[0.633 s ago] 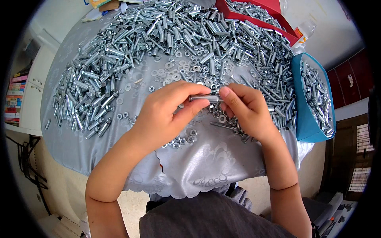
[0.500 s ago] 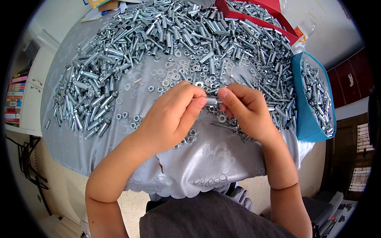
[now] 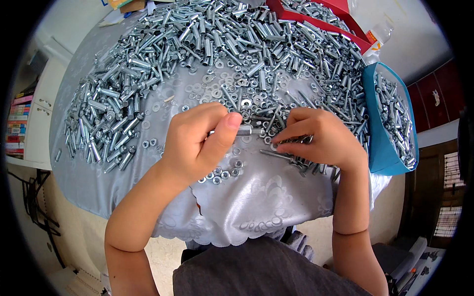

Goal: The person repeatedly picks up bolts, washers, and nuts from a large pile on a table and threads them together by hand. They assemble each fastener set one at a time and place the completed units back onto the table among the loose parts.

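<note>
Since the earlier frames, the right hand (image 3: 321,138) has let go of the silvery cylindrical metal sleeve (image 3: 245,130) and moved down among the loose hardware, while the left hand (image 3: 200,140) has drawn slightly leftward with the piece. That leaves the sleeve in the left hand alone, pinched between thumb and curled fingers, lying roughly level above the grey patterned tablecloth (image 3: 237,197), its narrower end pointing right. It looks steady enough in a one-handed hold, I judge. The right hand's thumb and fingertips form a narrow gap over shiny grey steel bolts (image 3: 276,155) (whether they grip a part, I cannot tell). Small round silvery nuts (image 3: 225,174) lie just below the left hand.

As for labels, a clear plastic bottle (image 3: 383,32) at the upper right carries a red-orange one, and multicoloured book spines (image 3: 18,124) line a white shelf at the far left; their print is too small to make out. The open light-blue box (image 3: 377,143) shows no clear lettering.
</note>
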Available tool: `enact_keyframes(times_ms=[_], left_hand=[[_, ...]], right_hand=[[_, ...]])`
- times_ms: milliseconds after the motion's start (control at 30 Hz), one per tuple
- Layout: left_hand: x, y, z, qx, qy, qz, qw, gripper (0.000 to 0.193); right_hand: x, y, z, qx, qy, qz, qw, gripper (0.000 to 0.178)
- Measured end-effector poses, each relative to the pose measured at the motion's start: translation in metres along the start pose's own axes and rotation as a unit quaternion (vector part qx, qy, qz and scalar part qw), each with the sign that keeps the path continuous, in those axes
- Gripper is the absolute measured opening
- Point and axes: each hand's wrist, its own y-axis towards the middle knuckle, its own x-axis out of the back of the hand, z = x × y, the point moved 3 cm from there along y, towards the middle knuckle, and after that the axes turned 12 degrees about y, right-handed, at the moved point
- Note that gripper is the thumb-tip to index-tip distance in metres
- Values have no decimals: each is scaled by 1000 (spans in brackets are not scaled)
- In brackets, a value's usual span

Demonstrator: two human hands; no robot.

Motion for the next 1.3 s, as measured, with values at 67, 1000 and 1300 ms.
enact_keyframes(times_ms=[67,1000,1300], left_hand=[[0,-1,3,14,-4,2,1000,36],[-8,-1,8,50,-3,48,998,40],[-10,-3,4,133,-68,102,984,42]], right_hand=[[-3,1,0,-5,-12,7,1000,17],[-13,3,12,36,-23,-18,999,13],[-14,5,18,67,197,-147,967,12]])
